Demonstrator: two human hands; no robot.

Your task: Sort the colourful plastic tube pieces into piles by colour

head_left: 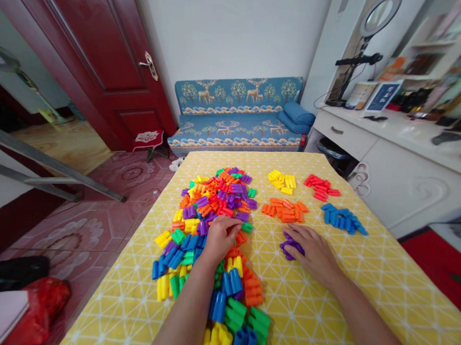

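Observation:
A large mixed heap of plastic tube-shaped building blocks point(211, 199) in purple, orange, green, blue, yellow and red spreads down the left and middle of the table. My left hand point(221, 237) reaches over the heap, thumb and forefinger slightly apart. Its fingertips are at a purple block point(242, 216), beside a green block point(248, 227). My right hand point(314, 248) is cupped over a small cluster of purple blocks point(290, 245), thumb and fingers around them. Part of that cluster is hidden under the hand.
Single-colour groups lie beyond my right hand: yellow blocks point(282, 181), red blocks point(321, 186), orange blocks point(284, 210) and blue blocks point(343, 218). A yellow patterned cloth point(295, 313) covers the table. A blue sofa point(239, 118) stands behind it, a white cabinet point(412, 183) to the right.

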